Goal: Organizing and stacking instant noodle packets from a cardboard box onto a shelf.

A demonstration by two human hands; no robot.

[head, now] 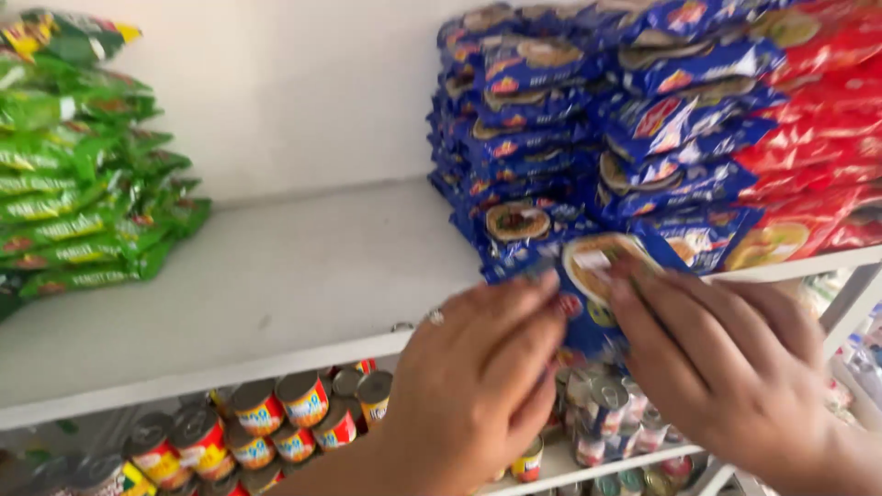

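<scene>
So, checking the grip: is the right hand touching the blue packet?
Touching. The head view shows the right hand's fingertips pressed on the blue packet.

Glossy plastic blue packets (551,138) (crinkled film), matt white shelf (276,276), shiny metal cans (303,400) below.

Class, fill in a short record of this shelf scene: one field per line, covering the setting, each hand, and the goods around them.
Setting: white shelf with stacked goods
Left hand: fingers on a blue packet at the shelf edge
Right hand: fingers on the same blue packet
Behind: blue packet stacks, red packets
Far left: green packets
Lower shelf: tins
</scene>
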